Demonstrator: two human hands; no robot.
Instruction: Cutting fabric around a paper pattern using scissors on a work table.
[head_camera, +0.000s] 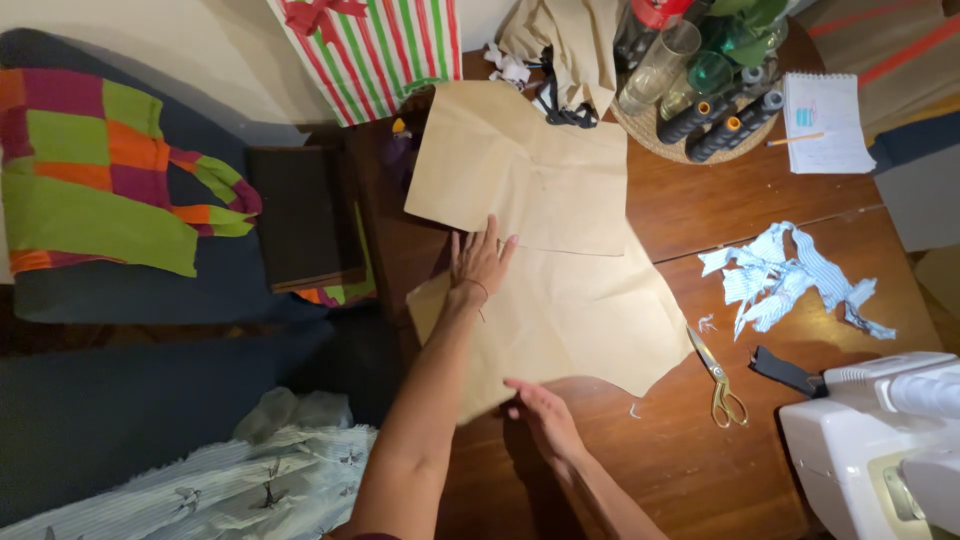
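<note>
While we look down over the wooden table (720, 200), we see two sheets of brown paper lying flat on it, the upper sheet (520, 165) overlapping the top of the lower sheet (580, 310). Our left hand (480, 262) rests palm down with its fingers spread wide, pressing where the two sheets meet and holding nothing. Our right hand (540, 410) lies open and flat at the lower sheet's near edge, fingers together, touching the paper rather than gripping it. Just beside the lower sheet's right corner lie gold-handled scissors (718, 378), closed, and beyond them a heap of blue-and-white striped fabric scraps (785, 280). A white sewing machine (880, 440) stands at the near right corner. At the far side a woven tray (690, 150) carries glasses and dark thread spools, with a spiral notepad (825, 125) near it. Left of the table, a bright patchwork cloth (100, 170) drapes over a dark seat.
</note>
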